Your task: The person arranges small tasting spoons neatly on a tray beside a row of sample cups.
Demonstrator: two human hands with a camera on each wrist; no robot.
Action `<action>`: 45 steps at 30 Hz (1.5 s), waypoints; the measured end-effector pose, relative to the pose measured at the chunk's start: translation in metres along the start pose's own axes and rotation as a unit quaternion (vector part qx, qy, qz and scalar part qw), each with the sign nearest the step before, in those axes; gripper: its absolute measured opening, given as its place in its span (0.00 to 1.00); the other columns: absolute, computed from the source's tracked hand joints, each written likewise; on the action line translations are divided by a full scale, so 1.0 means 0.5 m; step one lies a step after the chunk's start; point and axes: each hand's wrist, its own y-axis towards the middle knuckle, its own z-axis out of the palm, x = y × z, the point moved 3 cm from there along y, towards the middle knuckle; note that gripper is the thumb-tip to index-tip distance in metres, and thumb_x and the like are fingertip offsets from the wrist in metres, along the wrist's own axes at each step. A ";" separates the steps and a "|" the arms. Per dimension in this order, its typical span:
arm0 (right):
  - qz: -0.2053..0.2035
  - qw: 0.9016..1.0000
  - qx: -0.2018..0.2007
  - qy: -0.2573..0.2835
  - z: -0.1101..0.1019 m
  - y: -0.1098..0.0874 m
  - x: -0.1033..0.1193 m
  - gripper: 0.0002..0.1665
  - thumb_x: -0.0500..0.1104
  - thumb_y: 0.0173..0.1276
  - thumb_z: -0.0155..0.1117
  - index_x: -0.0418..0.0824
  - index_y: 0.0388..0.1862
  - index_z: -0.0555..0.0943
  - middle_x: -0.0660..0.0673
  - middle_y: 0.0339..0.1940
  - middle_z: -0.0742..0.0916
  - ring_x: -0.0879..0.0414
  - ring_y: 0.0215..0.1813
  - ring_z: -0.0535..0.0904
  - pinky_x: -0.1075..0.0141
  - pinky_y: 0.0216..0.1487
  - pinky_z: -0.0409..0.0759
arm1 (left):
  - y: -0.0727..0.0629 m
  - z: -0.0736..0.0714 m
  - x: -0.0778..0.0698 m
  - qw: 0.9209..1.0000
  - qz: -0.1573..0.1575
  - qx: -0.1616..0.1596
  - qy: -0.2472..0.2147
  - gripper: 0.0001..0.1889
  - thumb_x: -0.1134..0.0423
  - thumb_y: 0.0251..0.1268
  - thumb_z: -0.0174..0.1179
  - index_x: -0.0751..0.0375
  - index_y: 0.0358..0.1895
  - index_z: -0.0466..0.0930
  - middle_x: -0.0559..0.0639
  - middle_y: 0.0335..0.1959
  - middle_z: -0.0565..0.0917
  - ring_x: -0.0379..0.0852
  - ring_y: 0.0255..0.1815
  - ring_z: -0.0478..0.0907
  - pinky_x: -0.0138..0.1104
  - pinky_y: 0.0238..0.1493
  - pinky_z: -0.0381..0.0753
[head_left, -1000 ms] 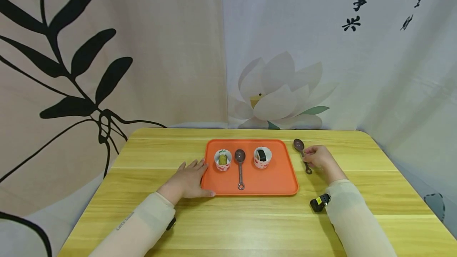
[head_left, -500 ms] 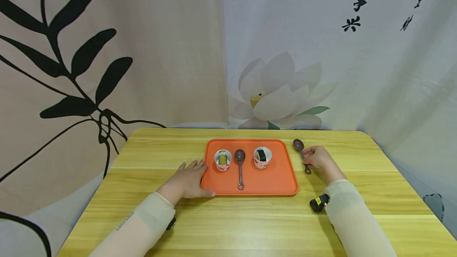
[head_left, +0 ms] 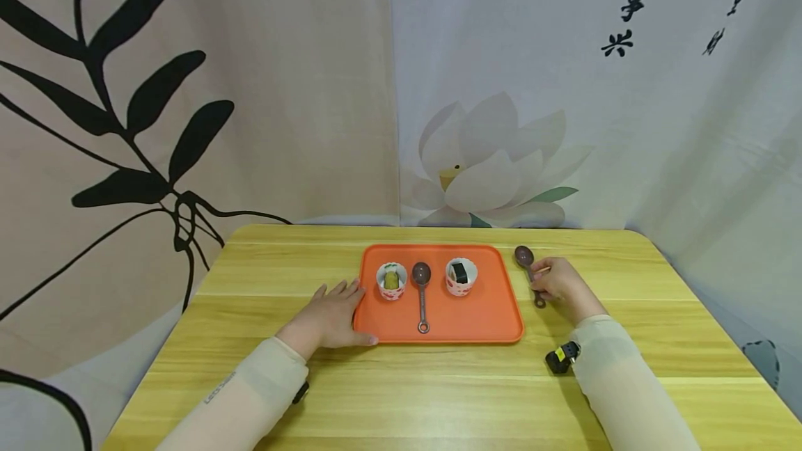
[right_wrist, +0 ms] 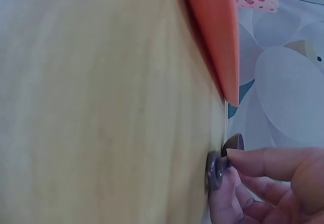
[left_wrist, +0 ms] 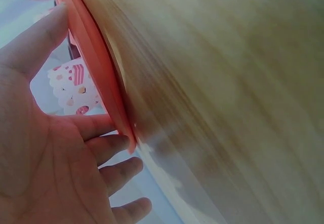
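On the table's right side, my right hand [head_left: 562,285] pinches the handle of a dark brown spoon [head_left: 523,256]. The spoon's bowl points away from me, and its ringed handle end [right_wrist: 214,171] shows by the thumb in the right wrist view. My left hand [head_left: 331,317] rests with spread fingers against the left edge of an orange tray [head_left: 482,322]. A second brown spoon [head_left: 422,298] lies lengthwise in the tray between two patterned paper cups. The left cup [head_left: 391,291] holds a green item; a black-and-white piece sits in the right cup [head_left: 459,288].
The wooden table [head_left: 432,395] extends in front of the tray and to both sides. Behind its far edge hangs a cloth backdrop [head_left: 313,89] printed with leaves, a lotus and characters. A small black device [head_left: 562,357] is strapped at the right wrist.
The right hand and its spoon have shifted only very slightly. The left hand, the tray and the things in it stay where they were.
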 end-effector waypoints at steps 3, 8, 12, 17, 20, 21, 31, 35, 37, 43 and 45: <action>-0.002 1.000 0.002 -0.003 0.000 -0.002 0.001 0.24 0.26 0.65 0.64 0.24 0.60 0.72 0.35 0.43 0.81 0.54 0.32 0.80 0.63 0.32 0.84 | -0.001 0.000 0.000 1.000 0.001 0.000 0.001 0.56 0.29 0.55 0.64 0.64 0.78 0.57 0.60 0.80 0.55 0.62 0.80 0.50 0.62 0.74 0.46; -0.003 1.000 0.000 0.007 0.001 -0.003 -0.002 0.23 0.25 0.64 0.64 0.24 0.58 0.72 0.37 0.41 0.82 0.56 0.29 0.79 0.65 0.31 0.84 | 0.002 0.001 0.000 1.000 -0.001 0.000 0.001 0.57 0.28 0.55 0.63 0.64 0.78 0.57 0.59 0.80 0.55 0.62 0.80 0.50 0.61 0.75 0.46; -0.005 1.000 -0.001 0.016 0.000 -0.008 -0.002 0.22 0.24 0.63 0.64 0.24 0.56 0.72 0.38 0.38 0.81 0.57 0.27 0.78 0.65 0.29 0.84 | 0.002 0.002 0.000 1.000 0.000 -0.002 -0.002 0.57 0.28 0.54 0.64 0.64 0.78 0.57 0.60 0.80 0.55 0.62 0.79 0.50 0.62 0.74 0.46; -0.008 1.000 0.007 0.019 0.000 -0.016 -0.001 0.23 0.25 0.64 0.64 0.24 0.57 0.71 0.39 0.37 0.81 0.56 0.28 0.78 0.65 0.29 0.84 | 0.002 0.003 0.001 1.000 -0.001 -0.002 0.000 0.57 0.28 0.54 0.64 0.64 0.78 0.57 0.60 0.80 0.55 0.62 0.79 0.50 0.62 0.74 0.46; -0.011 1.000 0.013 0.017 0.000 -0.017 -0.001 0.23 0.26 0.65 0.63 0.23 0.59 0.71 0.39 0.37 0.81 0.56 0.28 0.78 0.65 0.30 0.84 | 0.001 0.002 0.002 1.000 -0.001 -0.001 0.002 0.57 0.28 0.54 0.64 0.64 0.78 0.57 0.60 0.80 0.55 0.62 0.80 0.50 0.62 0.75 0.45; -0.011 1.000 0.012 0.018 -0.001 -0.017 -0.002 0.23 0.26 0.65 0.63 0.24 0.59 0.71 0.39 0.37 0.81 0.56 0.28 0.78 0.65 0.29 0.84 | 0.002 0.002 0.002 1.000 -0.001 -0.001 0.002 0.57 0.28 0.54 0.64 0.64 0.78 0.57 0.60 0.80 0.55 0.62 0.80 0.50 0.62 0.75 0.45; -0.019 0.999 0.009 0.027 0.001 -0.023 -0.004 0.22 0.26 0.65 0.63 0.23 0.56 0.71 0.40 0.35 0.81 0.58 0.25 0.78 0.66 0.28 0.84 | 0.003 0.002 0.001 1.000 0.001 0.000 -0.005 0.57 0.28 0.54 0.64 0.63 0.78 0.57 0.59 0.80 0.55 0.62 0.80 0.50 0.61 0.75 0.45; -0.022 0.999 0.017 0.031 0.000 -0.027 -0.004 0.22 0.26 0.66 0.63 0.22 0.57 0.71 0.38 0.36 0.82 0.57 0.27 0.80 0.65 0.29 0.84 | 0.004 0.003 0.001 1.000 0.000 0.000 -0.004 0.57 0.28 0.54 0.64 0.63 0.78 0.57 0.59 0.80 0.55 0.62 0.80 0.49 0.61 0.75 0.45; -0.023 0.999 0.021 0.034 -0.001 -0.030 -0.004 0.22 0.27 0.67 0.62 0.21 0.58 0.70 0.37 0.38 0.83 0.57 0.28 0.81 0.64 0.30 0.85 | 0.004 0.003 0.002 1.000 0.000 -0.001 -0.004 0.57 0.28 0.54 0.64 0.63 0.78 0.57 0.59 0.80 0.55 0.62 0.80 0.50 0.61 0.75 0.45; -0.026 0.999 0.025 0.035 -0.002 -0.036 -0.002 0.22 0.27 0.67 0.63 0.21 0.58 0.70 0.37 0.38 0.83 0.56 0.29 0.81 0.64 0.31 0.85 | 0.003 0.002 0.001 1.000 0.002 -0.004 -0.005 0.57 0.28 0.54 0.64 0.64 0.78 0.57 0.59 0.80 0.55 0.62 0.80 0.50 0.61 0.75 0.46; -0.027 0.999 0.026 0.035 -0.002 -0.039 -0.001 0.22 0.27 0.67 0.62 0.21 0.58 0.70 0.37 0.37 0.83 0.56 0.29 0.81 0.64 0.31 0.84 | 0.003 0.002 0.001 1.000 0.002 -0.004 -0.006 0.57 0.28 0.54 0.64 0.64 0.78 0.57 0.59 0.80 0.55 0.62 0.80 0.50 0.61 0.75 0.46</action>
